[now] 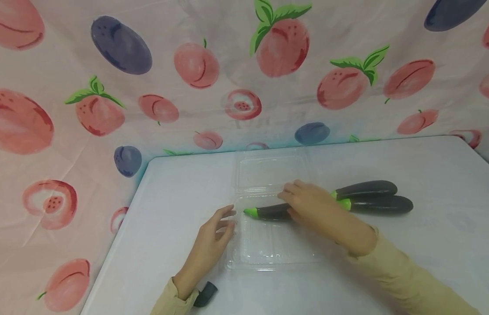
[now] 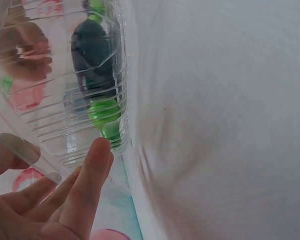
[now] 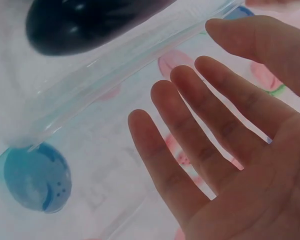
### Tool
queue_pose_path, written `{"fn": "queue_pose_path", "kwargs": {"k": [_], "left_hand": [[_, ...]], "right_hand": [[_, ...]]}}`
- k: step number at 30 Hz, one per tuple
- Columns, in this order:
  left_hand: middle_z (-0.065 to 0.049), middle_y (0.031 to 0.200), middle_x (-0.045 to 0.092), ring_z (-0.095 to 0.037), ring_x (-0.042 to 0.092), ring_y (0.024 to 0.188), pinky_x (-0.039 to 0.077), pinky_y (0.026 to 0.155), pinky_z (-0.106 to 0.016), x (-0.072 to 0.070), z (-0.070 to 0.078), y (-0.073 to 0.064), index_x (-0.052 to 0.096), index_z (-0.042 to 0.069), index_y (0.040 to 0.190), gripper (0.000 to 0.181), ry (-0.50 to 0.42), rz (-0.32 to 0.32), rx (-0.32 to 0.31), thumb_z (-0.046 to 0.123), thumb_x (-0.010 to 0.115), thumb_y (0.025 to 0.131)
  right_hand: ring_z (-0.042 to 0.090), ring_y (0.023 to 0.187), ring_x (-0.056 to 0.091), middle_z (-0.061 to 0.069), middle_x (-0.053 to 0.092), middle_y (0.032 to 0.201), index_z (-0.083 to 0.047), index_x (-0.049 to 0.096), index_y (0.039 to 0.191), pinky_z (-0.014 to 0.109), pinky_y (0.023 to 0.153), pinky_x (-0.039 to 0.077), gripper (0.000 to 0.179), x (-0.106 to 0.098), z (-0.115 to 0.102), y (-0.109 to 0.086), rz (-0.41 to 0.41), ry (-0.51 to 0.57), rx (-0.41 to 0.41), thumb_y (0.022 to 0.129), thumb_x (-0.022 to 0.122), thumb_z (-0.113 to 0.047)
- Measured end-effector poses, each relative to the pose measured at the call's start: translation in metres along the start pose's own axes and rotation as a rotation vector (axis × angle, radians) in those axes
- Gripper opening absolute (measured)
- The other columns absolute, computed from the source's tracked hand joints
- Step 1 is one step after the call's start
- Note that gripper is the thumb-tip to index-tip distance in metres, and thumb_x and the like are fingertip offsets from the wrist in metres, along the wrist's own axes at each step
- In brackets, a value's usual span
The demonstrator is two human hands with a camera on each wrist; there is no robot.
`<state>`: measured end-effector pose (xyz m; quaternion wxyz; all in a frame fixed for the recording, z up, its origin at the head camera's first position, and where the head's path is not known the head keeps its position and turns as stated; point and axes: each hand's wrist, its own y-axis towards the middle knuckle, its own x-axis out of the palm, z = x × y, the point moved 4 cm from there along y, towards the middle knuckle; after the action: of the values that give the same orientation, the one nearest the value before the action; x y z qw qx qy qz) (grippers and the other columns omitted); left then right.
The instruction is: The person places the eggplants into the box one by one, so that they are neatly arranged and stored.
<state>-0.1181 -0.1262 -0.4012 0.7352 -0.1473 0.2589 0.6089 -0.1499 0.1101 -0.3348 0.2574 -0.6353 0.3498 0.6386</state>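
Note:
A clear plastic clamshell container (image 1: pixel 268 256) lies opened out on the white table, its lid (image 1: pixel 272 173) folded back. Inside the base rests a dark purple eggplant (image 1: pixel 272 211) with a green stem end pointing left. My left hand (image 1: pixel 213 238) is at the container's left rim, its fingers (image 2: pixel 87 192) fairly straight against the plastic. My right hand (image 1: pixel 309 203) hovers over the container's right side and hides the eggplant's thick end in the head view. In the right wrist view its fingers (image 3: pixel 165 150) are extended, apart from the eggplant (image 3: pixel 85 25), with nothing in them.
Two more eggplants, a rear one (image 1: pixel 366 189) and a front one (image 1: pixel 380 204), lie side by side on the table (image 1: pixel 433 245) to the right. A fruit-patterned cloth (image 1: pixel 228 57) hangs behind and left of the table. A dark device (image 1: pixel 206 294) sits at the left wrist.

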Motion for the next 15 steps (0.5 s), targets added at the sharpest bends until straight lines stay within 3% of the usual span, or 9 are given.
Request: {"fn": "queue_pose_path", "kwargs": {"k": [15], "left_hand": [[-0.009,0.133,0.062,-0.028,0.066,0.114,0.060,0.089,-0.034,-0.001,0.000,0.000,0.049,0.009,0.142,0.042,0.019,-0.001,-0.008,0.014,0.058,0.101]], "right_hand": [[0.030,0.107,0.063,0.011,0.067,0.114,-0.003,0.068,0.115,0.044,0.089,0.058,0.038,-0.005,0.027,-0.022,0.082,0.010,0.014,0.080,0.081,-0.008]]}}
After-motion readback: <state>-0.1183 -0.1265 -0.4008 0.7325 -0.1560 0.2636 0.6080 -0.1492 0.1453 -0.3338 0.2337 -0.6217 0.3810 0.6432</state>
